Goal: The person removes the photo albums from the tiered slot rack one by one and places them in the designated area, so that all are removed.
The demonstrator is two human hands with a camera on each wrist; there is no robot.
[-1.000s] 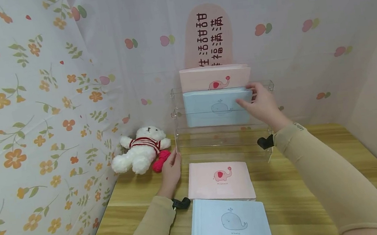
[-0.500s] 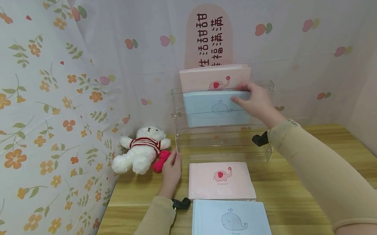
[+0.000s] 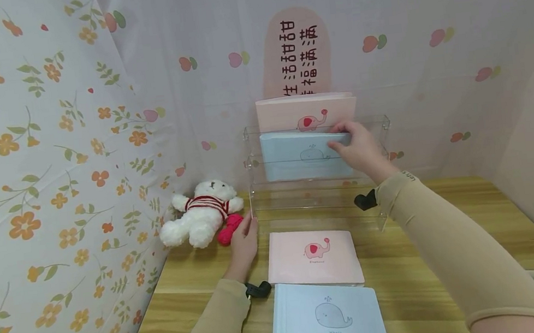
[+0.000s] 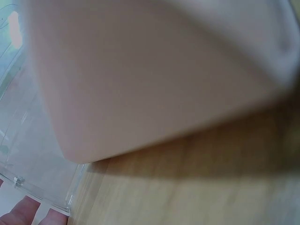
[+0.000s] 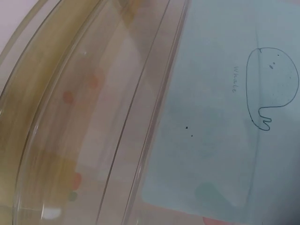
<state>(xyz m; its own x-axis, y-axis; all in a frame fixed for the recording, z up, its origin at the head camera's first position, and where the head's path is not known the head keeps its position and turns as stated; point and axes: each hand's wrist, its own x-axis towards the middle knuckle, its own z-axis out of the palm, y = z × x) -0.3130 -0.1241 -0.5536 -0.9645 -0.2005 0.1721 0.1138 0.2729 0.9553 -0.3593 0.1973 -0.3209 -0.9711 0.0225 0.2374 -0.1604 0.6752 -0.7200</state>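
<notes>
On the table (image 3: 432, 268), clear rack (image 3: 321, 205) with pink elephant book (image 3: 286, 114) inside and blue whale book (image 3: 291, 159) just before it. Near the rack's right end, blue whale book pinched by the right hand (image 3: 360, 146). On the rack's left side, a touch from the left hand (image 3: 244, 247), grip too hidden to tell.

Pinching the upper right corner of a blue book (image 3: 288, 156) set in a clear rack (image 3: 300, 198), with the right hand (image 3: 361, 147); touching the rack's left side low down with the left hand (image 3: 245, 246). Rising above the rack's top, a pink book (image 3: 282, 111). In front of the rack on the bench (image 3: 409, 282), an elephant book (image 3: 292, 259), then a whale book (image 3: 296, 319) nearer. Left of the rack, a white teddy bear (image 3: 203, 212) beside a red bundle (image 3: 231, 229). Behind the rack, patterned cloth (image 3: 413, 62).
</notes>
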